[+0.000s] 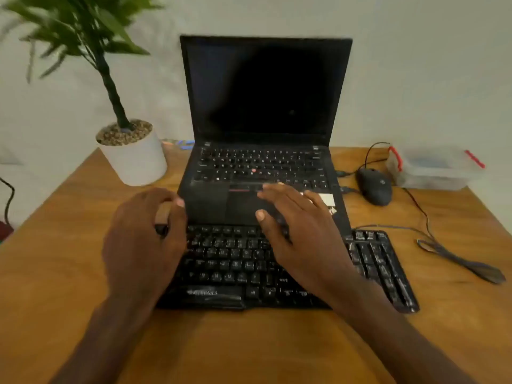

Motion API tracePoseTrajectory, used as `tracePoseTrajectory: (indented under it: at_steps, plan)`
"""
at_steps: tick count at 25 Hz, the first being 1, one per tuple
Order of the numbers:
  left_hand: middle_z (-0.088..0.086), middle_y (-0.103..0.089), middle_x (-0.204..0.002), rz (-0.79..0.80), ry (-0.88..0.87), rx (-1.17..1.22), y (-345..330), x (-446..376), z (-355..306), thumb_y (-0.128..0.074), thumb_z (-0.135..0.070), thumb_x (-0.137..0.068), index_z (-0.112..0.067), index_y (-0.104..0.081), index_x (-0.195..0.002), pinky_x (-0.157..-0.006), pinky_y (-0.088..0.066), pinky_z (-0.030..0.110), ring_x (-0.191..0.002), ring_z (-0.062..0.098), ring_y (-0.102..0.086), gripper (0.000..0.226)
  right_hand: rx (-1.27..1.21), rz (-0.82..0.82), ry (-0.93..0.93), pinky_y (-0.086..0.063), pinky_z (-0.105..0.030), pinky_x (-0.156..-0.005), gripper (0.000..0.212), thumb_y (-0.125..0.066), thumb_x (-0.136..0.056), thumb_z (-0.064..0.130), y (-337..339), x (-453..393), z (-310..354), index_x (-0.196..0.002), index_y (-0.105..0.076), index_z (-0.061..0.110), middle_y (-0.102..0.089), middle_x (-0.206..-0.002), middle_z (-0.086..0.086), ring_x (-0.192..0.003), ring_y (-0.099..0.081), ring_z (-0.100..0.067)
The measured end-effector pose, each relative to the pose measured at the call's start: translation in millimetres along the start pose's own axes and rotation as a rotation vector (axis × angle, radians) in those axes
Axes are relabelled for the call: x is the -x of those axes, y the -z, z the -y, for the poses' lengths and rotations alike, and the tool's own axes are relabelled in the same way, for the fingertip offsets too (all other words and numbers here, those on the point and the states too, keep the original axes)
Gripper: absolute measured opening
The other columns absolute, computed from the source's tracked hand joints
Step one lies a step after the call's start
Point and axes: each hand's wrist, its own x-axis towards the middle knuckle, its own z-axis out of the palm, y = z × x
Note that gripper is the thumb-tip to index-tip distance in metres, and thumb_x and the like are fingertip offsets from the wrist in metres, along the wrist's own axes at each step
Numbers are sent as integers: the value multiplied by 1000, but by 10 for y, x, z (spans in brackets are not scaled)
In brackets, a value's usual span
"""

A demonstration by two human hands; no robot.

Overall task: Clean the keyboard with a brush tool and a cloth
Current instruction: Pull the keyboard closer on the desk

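Observation:
A black external keyboard (235, 261) lies on the wooden table (83, 273), right in front of an open black laptop (266, 112). My left hand (141, 236) grips a wooden-handled brush (163, 214) at the keyboard's far left corner; its dark lower end touches the top-left keys, and most of the tool is hidden by my fingers. My right hand (299, 231) hovers with straight, spread fingers over the keyboard's far edge and the laptop's palm rest. No cloth is in view.
A potted plant (133, 153) stands at the back left. At the back right are a black mouse (375, 187) and a clear plastic box (435, 167) with red clips. Loose cables (454, 256) run along the table's right side.

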Motion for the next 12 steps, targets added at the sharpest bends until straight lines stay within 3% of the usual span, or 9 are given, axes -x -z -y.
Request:
tracePoseTrajectory:
  at_steps: [4, 6, 12]
  plan:
    - [9, -66, -136, 104, 310, -57, -14, 48, 341, -51, -55, -106, -19, -64, -135, -91, -47, 45, -119, 33, -63, 48, 126, -72, 61, -23, -49, -125, 41, -38, -108, 45, -174, 167, 30, -138, -58, 25, -59, -144, 9, -140, -47, -6]
    - [9, -67, -138, 149, 353, -7, -34, 119, 378, -49, -61, -105, -20, -62, -140, -99, -50, 48, -123, 32, -63, 55, 153, -110, 60, -20, -49, -126, 40, -38, -108, 44, -234, 294, 52, -136, -59, 25, -63, -141, 8, -138, -50, -7]
    - [4, -71, -134, 20, 371, 200, 219, 409, 327, -58, -46, -106, -17, -67, -138, -98, -46, 36, -119, 25, -65, 44, 188, -44, 31, -18, -51, -127, 45, -34, -109, 50, -200, 451, 139, -141, -56, 26, -64, -141, 8, -133, -55, -9]
